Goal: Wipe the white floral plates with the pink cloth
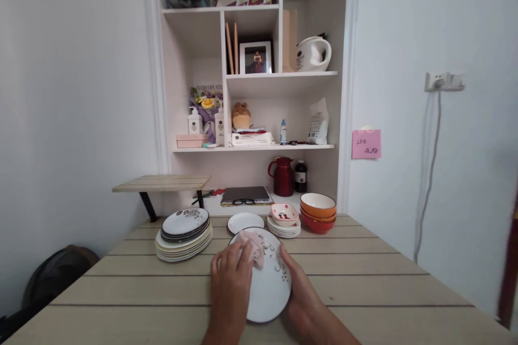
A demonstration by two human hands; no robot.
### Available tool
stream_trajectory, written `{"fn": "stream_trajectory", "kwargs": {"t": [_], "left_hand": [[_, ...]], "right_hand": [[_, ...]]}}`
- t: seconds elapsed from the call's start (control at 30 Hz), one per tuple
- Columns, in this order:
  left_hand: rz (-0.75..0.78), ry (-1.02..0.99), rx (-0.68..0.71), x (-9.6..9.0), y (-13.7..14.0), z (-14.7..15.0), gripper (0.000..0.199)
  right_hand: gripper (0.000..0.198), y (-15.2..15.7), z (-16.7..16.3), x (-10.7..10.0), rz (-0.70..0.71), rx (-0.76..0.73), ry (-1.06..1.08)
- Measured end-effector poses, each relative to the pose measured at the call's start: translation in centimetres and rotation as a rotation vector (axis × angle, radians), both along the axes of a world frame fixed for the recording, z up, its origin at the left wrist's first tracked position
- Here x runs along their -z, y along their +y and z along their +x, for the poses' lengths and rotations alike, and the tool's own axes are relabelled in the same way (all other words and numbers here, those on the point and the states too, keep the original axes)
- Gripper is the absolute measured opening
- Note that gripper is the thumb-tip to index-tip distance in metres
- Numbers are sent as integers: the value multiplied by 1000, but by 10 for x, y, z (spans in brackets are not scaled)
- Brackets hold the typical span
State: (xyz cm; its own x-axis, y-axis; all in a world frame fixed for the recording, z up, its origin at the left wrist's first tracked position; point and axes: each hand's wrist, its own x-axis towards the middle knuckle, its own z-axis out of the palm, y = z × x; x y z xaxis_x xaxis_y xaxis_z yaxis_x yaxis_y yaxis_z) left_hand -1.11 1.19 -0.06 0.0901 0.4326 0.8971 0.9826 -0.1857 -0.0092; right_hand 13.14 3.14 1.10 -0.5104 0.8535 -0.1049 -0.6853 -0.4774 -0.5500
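A white plate (267, 294) with a brown floral print and a dark rim is tilted up toward me above the table. My right hand (303, 285) grips its right edge, thumb on the face and the other fingers behind it. Against the plate's upper left, my left hand (232, 277) presses a crumpled pink cloth (254, 247), its fingers closed over it. Just behind lies another white plate (245, 222), partly covered by the held one.
On the slatted table (162, 323), a plate stack (184, 242) stands left. Small dishes (284, 226) and orange and red bowls (318, 210) are stacked right of centre. Behind are a red jug (283, 178), a dark bottle (300, 177), glasses (243, 202) and a raised wooden stand (162, 183).
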Motion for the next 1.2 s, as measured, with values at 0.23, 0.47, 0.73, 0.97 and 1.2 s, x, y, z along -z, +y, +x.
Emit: {"fn": "stream_trajectory", "kwargs": {"t": [0.23,0.47,0.73,0.97,1.2], "left_hand": [[4,145,200,12,-3,17,30],[4,261,273,4,-9,23,34],[-12,7,0,-1,-2,2,34],[-140,101,196,12,-5,20,33],[-156,148,284,6,-11,21,44]], "right_hand": [[54,20,24,-5,17,73,90],[54,5,12,-3,7,-23,45],[52,3,6,0,-5,29,-9],[51,22,28,-3,49,96,82],[56,6,15,-5,10,33,41]]}}
